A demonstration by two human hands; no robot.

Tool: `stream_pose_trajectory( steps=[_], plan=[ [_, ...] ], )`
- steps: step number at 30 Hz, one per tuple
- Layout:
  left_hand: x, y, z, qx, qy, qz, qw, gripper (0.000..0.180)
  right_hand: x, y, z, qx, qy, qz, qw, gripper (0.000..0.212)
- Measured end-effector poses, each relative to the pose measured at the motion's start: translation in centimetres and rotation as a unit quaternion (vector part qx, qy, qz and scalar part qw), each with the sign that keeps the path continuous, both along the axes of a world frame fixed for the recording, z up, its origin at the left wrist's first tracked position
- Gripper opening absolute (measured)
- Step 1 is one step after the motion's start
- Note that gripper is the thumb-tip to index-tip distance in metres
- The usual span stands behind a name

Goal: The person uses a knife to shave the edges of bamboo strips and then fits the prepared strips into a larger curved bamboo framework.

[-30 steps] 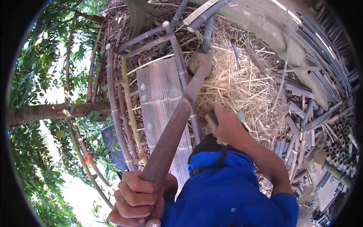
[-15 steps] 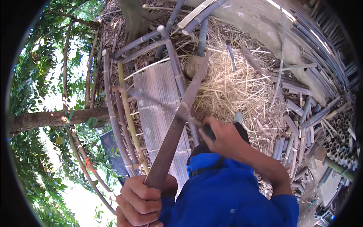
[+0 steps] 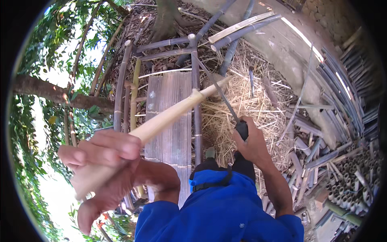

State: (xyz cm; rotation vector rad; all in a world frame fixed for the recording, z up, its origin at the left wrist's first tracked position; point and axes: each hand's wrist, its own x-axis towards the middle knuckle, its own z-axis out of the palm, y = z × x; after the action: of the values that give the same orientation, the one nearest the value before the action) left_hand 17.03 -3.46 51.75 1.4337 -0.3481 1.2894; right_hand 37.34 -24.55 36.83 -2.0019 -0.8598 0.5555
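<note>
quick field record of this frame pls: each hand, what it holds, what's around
left hand: closed round the near end of a pale split bamboo piece, raised close to the camera
right hand: gripping the dark handle of a long thin blade
blade vs bamboo: blade crosses the far tip of the bamboo; contact not clear
below: woven bamboo panel on a bamboo pole frame
ground: dry straw, cut bamboo pieces at right
clothing: blue sleeves
</note>
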Motion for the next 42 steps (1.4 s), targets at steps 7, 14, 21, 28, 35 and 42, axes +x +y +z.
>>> stream_pose_trajectory(
  steps=[7, 14, 21, 28, 35, 42],
  plan=[
    [2.4, 1.4, -0.1, 0.044, -0.105, 0.016, 0.993, 0.054, -2.5, 1.3, 6.0, 0.109, -0.120, 0.058, 0.985, 0.038],
    [4.2, 2.0, -1.4, 0.023, -0.216, 0.251, 0.944, 0.061, 0.8, 3.5, 1.0, -0.091, -0.262, 0.094, 0.956, 0.034],
    [1.9, 1.6, -2.1, -0.047, -0.263, 0.203, 0.942, 0.065, -4.0, 3.8, 9.0, 0.145, -0.243, 0.163, 0.945, 0.035],
    [4.7, 1.4, -3.8, 0.036, -0.235, 0.234, 0.943, 0.054, 2.3, 3.9, 0.5, -0.133, -0.216, 0.082, 0.964, 0.032],
    [5.4, -0.2, -1.9, 0.012, -0.230, 0.233, 0.945, 0.049, 0.5, 1.6, -0.2, -0.026, -0.194, 0.083, 0.977, 0.035],
    [5.7, 0.5, -2.9, 0.001, -0.080, -0.043, 0.996, 0.062, 5.9, -9.1, -10.8, -0.253, -0.117, -0.043, 0.959, 0.040]
  ],
)
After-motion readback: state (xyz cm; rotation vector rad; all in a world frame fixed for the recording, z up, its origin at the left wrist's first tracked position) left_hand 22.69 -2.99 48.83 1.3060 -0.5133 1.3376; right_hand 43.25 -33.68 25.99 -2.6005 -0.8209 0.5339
